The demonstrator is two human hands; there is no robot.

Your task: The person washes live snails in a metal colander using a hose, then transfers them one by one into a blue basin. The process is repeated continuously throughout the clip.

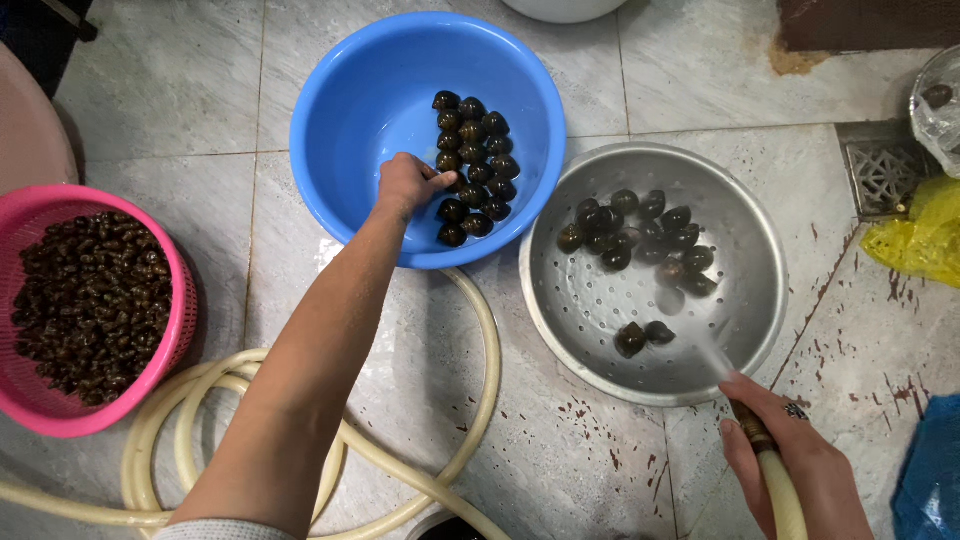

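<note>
My left hand (408, 183) reaches into a blue plastic basin (350, 110) and touches a pile of dark round snails (473, 165) lying in it. Whether its fingers grip a snail I cannot tell. My right hand (790, 450) holds the end of a cream hose (780, 490) at the lower right and sprays water into a perforated metal colander (760, 260). More dark snails (640, 235) lie in the colander, and two sit apart near the spray.
A pink basket (180, 310) full of small dark snails stands at the left. The cream hose coils (240, 380) across the tiled floor. A floor drain (885, 175), a yellow bag (925, 235) and a blue bag (930, 470) lie at the right.
</note>
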